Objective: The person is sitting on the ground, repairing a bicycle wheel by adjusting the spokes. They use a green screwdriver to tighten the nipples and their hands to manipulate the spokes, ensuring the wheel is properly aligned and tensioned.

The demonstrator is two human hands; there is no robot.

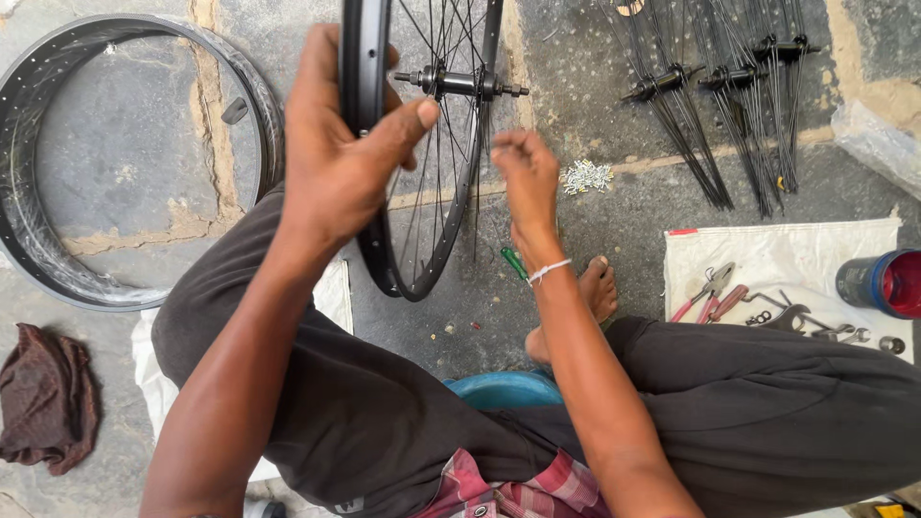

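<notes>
Gripping wheel rim (pixel 367 67) w/ left hand (pixel 336 153), fingers wrapped.

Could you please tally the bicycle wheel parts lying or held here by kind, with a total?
Spoked wheel, gripped at the rim by the left hand while the right hand pinches a spoke: 1
Bare rims stacked on the ground: cannot tell how many, at least 1
Hubs with loose spokes: 3
Pile of small silver nipples: 1
Total: 6
</notes>
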